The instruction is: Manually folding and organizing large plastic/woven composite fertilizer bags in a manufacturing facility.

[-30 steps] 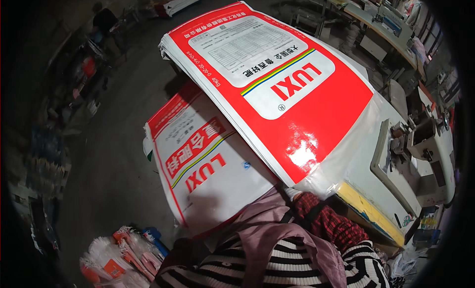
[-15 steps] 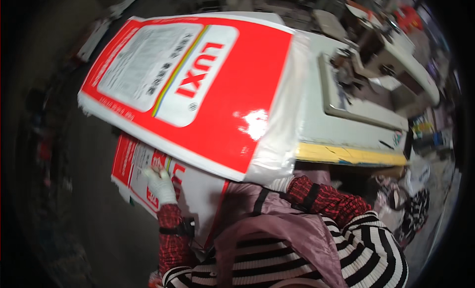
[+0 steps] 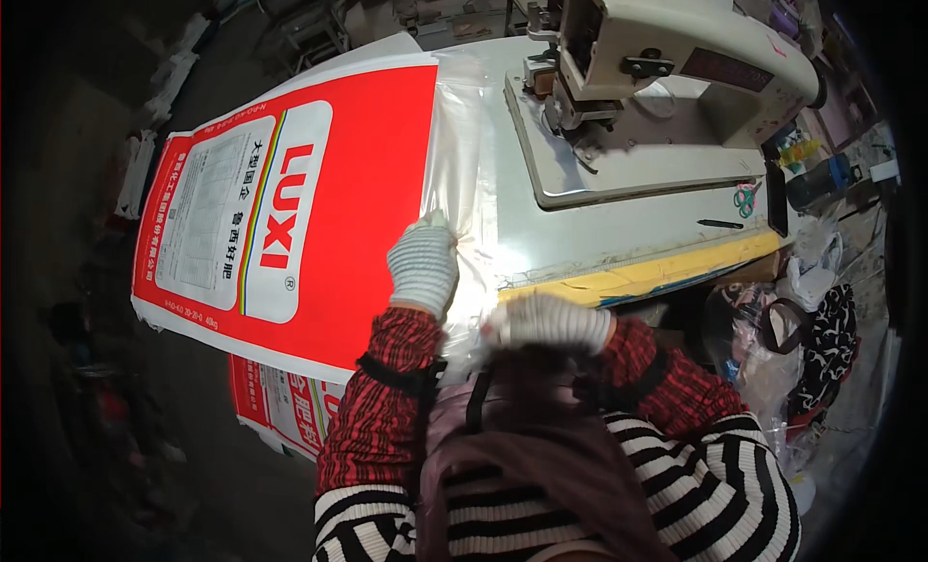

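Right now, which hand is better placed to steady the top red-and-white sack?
Left hand, I'd judge: it's over the top sack, beside its clear plastic end. The right hand is blurred, nearer the yellow table edge.

We take this for a sewing workshop. At half past one in our view, a big cream sewing machine (image 3: 710, 40) stands on a worn worktable (image 3: 590, 241), with small scissors (image 3: 744, 201) toward half past two. At ten o'clock we see stacked red-and-white printed sacks (image 3: 385, 166), with more sacks (image 3: 275, 393) at eight.
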A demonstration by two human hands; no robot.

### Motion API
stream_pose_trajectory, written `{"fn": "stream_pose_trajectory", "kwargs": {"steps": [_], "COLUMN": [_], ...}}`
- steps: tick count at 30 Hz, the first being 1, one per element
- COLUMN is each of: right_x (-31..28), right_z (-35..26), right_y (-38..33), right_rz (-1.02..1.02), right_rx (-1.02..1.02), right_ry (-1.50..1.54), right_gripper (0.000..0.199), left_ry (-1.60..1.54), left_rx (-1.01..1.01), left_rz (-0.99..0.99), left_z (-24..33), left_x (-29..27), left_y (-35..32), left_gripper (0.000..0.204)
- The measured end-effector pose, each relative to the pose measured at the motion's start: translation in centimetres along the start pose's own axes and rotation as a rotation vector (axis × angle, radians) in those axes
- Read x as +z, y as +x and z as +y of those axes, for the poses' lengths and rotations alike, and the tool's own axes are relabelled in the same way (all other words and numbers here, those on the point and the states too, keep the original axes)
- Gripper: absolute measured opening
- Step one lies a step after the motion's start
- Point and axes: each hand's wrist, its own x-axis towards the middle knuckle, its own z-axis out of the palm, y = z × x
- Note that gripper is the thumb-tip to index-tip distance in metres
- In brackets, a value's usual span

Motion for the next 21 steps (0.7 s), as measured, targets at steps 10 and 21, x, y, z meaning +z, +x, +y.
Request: {"fn": "stream_pose_trajectory", "kwargs": {"steps": [10, 21], "right_x": [-3.4, -3.2], "right_z": [-4.7, -4.3], "right_y": [9.4, 10.1], "right_rz": [0.553, 0.538], "right_rx": [-0.121, -0.204], "right_ry": [0.007, 0.1], "right_gripper": [0.019, 0.026], "left_ry": [-0.546, -0.095], "left_rx": [-0.162, -0.198], "left_rz": [0.166, 0.501], "left_z": [-0.6, -3.6], "left_x": [0.1, 0.2], "left_y": [-0.7, 0.6], "left_gripper": [0.009, 0.009]}}
